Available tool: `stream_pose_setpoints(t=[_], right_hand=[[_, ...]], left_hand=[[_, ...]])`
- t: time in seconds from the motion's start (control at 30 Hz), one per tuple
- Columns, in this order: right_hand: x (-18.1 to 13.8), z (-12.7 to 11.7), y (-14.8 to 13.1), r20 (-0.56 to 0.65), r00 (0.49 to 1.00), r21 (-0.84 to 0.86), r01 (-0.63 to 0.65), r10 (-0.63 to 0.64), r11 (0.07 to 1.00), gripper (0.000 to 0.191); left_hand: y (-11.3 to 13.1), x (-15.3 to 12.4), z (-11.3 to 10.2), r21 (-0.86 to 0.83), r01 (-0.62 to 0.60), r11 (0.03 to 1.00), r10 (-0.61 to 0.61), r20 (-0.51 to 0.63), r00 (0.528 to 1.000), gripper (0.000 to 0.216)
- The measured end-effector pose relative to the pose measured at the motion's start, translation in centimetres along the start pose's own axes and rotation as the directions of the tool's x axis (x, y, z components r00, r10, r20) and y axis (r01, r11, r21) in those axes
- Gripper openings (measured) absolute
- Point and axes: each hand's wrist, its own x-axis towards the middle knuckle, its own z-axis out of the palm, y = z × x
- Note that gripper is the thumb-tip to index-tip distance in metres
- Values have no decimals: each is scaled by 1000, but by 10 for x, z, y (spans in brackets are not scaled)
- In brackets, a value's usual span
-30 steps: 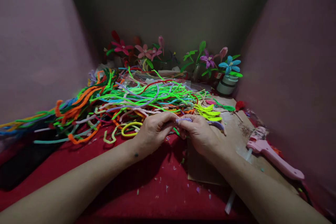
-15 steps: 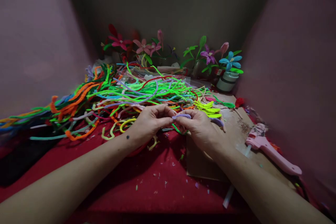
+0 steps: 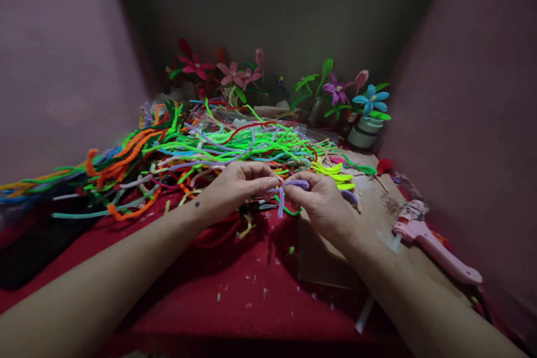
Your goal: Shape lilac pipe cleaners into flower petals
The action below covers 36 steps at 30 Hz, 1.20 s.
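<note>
A lavender pipe cleaner (image 3: pixel 281 205), bent with one end hanging down and a loop lying to the right, is held between my two hands above the red cloth. My left hand (image 3: pixel 243 182) pinches its left side between thumb and forefinger. On the other side, the thumb and fingers of my right hand (image 3: pixel 319 196) close on the looped part. Just beyond both hands spreads a heap of pipe cleaners (image 3: pixel 251 142) in green, lavender, orange and other colours. Short yellow pieces (image 3: pixel 339 176) lie past my right hand.
A pink glue gun (image 3: pixel 436 243) rests at the right on a cardboard sheet (image 3: pixel 327 263). Pipe-cleaner flowers, one a blue flower (image 3: pixel 371 102) in a small jar (image 3: pixel 364 133), stand along the back. Scraps dot the red cloth (image 3: pixel 239 307); a dark object (image 3: pixel 42 251) lies left.
My hands have drawn slightly apart. One end of the lavender pipe cleaner now hangs down between them, where before only a short horizontal stretch showed. The view has shifted slightly.
</note>
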Motion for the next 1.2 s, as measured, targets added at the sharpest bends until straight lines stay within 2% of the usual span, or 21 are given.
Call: stream_pose_setpoints(t=[0.1, 0.2, 0.33, 0.43, 0.53, 0.6, 0.7, 0.77, 0.8, 0.83, 0.9, 0.93, 0.97, 1.0, 1.03, 1.1, 1.17, 1.2], right_hand=[[-5, 2, 1, -10, 971, -273, 228, -239, 935, 10], [-7, 4, 5, 21, 886, -478, 416, -463, 774, 11], [-9, 6, 8, 77, 790, -603, 522, -608, 603, 10], [-11, 6, 6, 106, 754, -640, 551, -648, 536, 11], [-13, 6, 4, 123, 767, -650, 542, -630, 533, 12], [-15, 6, 4, 119, 789, -653, 520, -603, 551, 12], [-15, 7, 4, 79, 830, -627, 472, -553, 620, 12], [-15, 8, 2, 25, 885, -554, 399, -464, 731, 11], [-14, 8, 0, -11, 921, -488, 336, -391, 806, 11], [-13, 8, -1, -39, 955, -397, 254, -293, 882, 11], [-9, 7, -3, -41, 998, -132, 46, -52, 990, 13], [-6, 7, -2, 5, 998, 25, -70, 69, 997, 14], [-4, 6, -1, 64, 983, 189, -179, 170, 965, 18], [-1, 6, 1, 127, 957, 313, -289, 261, 905, 19], [1, 5, 3, 182, 929, 391, -370, 324, 842, 18], [3, 4, 7, 216, 913, 446, -407, 346, 797, 15], [4, 4, 7, 183, 946, 438, -323, 269, 839, 14], [3, 3, 6, 159, 962, 418, -270, 223, 868, 14]], left_hand=[[6, 0, -3, -155, 141, 978, -124, 115, 986, 20], [7, 0, -3, -183, 206, 961, -181, 144, 973, 14], [4, 0, -1, -250, 281, 927, -244, 168, 955, 10], [0, -1, 1, -329, 323, 887, -266, 209, 941, 8], [1, -1, 0, -384, 358, 851, -280, 245, 928, 8], [4, -1, 0, -343, 349, 872, -289, 215, 933, 10], [11, -3, 3, -103, 256, 961, -243, 125, 962, 15], [13, -6, 7, 206, 91, 974, -100, 34, 994, 15], [13, -9, 10, 403, -22, 915, 25, -1, 1000, 15], [13, -11, 13, 599, -138, 788, 176, -4, 984, 15], [11, -16, 19, 872, -307, 382, 442, 119, 889, 20], [9, -17, 21, 919, -351, 179, 518, 215, 828, 22], [7, -18, 23, 928, -373, 21, 560, 298, 773, 24], [4, -19, 24, 920, -384, -85, 585, 358, 728, 24], [1, -18, 24, 910, -390, -143, 605, 392, 693, 22], [-3, -16, 24, 904, -399, -156, 634, 401, 661, 21], [-4, -14, 21, 912, -404, -67, 644, 349, 681, 21], [-3, -12, 19, 914, -404, 24, 638, 297, 710, 21]])
